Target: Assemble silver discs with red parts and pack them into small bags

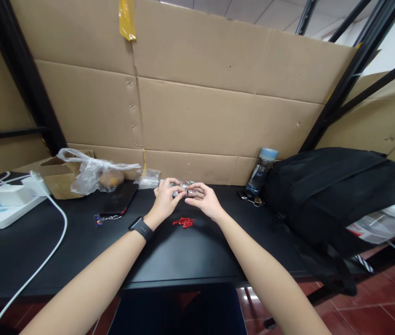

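Observation:
Over the black table [197, 256], toward its back, my left hand [167, 195] and my right hand [204, 200] meet at the fingertips. Both hands are closed in a pinch around a tiny thing too small to name. Just behind the fingers lies shiny clear plastic packaging [184, 184], partly covered by my hands, with hints of red in it. A small heap of red cord [184, 222] rests on the table in front of them, touched by neither hand. On my left wrist is a black watch [141, 228].
Left are a power strip [19, 211] with a white cable [63, 228], a cardboard box [56, 179], a knotted plastic bag [92, 172], a dark phone-like slab [118, 199] and a keychain [108, 217]. Right stand a bottle [262, 172] and a black backpack [333, 195]. Cardboard [197, 111] walls the back.

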